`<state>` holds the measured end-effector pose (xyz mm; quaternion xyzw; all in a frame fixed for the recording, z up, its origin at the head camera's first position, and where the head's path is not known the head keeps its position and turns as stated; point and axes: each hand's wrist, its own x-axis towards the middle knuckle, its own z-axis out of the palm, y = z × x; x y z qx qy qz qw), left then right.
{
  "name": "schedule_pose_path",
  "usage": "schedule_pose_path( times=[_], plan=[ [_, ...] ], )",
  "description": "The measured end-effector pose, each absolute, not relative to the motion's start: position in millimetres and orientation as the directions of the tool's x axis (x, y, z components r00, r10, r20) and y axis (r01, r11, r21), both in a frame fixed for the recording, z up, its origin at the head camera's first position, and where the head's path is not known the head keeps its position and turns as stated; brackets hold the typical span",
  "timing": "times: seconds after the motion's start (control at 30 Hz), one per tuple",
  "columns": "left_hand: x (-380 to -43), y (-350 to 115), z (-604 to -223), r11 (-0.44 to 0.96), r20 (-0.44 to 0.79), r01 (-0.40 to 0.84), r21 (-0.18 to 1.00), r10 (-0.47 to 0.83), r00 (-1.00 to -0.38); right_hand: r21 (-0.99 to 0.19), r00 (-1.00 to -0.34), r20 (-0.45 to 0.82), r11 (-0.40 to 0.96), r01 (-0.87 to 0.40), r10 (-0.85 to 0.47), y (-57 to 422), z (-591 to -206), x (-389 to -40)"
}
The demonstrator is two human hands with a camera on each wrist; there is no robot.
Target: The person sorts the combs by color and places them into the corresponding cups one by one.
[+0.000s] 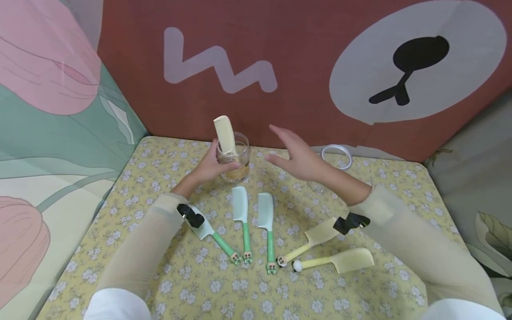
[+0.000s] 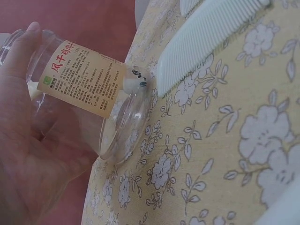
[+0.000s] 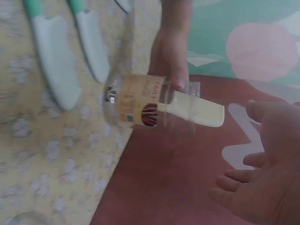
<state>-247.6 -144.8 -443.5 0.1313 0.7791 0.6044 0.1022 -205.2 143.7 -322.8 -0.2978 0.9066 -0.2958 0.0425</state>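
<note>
The cream comb (image 1: 225, 135) leaned, head up, inside the clear jar (image 1: 244, 153), toward eleven o'clock on the flowered tablecloth (image 1: 304, 295). Your left hand (image 1: 210, 165) gripped this jar; your right hand (image 1: 299, 156), thumb and fingers apart, hung empty at its three o'clock. The comb seemed light, stiff, best held by its head.

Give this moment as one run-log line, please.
left grip: holds jar; right grip: empty; in jar: one pale comb; on table: five combs
</note>
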Motion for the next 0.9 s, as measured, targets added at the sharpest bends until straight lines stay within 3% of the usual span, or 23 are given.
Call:
schedule_pose_path(
  times=[0.23, 0.57, 0.9],
  plan=[
    [-230, -142, -416, 0.253, -0.007, 0.083, 0.964, 0.337, -0.942, -0.472, -0.789, 0.082, 0.674, -0.569, -0.609, 177, -333, -171],
    [-228, -142, -415, 0.254, -0.015, 0.077, 0.964, 0.34, -0.94, -0.336, -0.7, 0.052, 0.648, -0.684, -0.712, 225, -357, -129],
    [-230, -143, -417, 0.252, -0.01, 0.083, 0.964, 0.346, -0.938, -0.366, -0.744, 0.006, 0.691, -0.623, -0.668, 262, -391, -100]
  ],
)
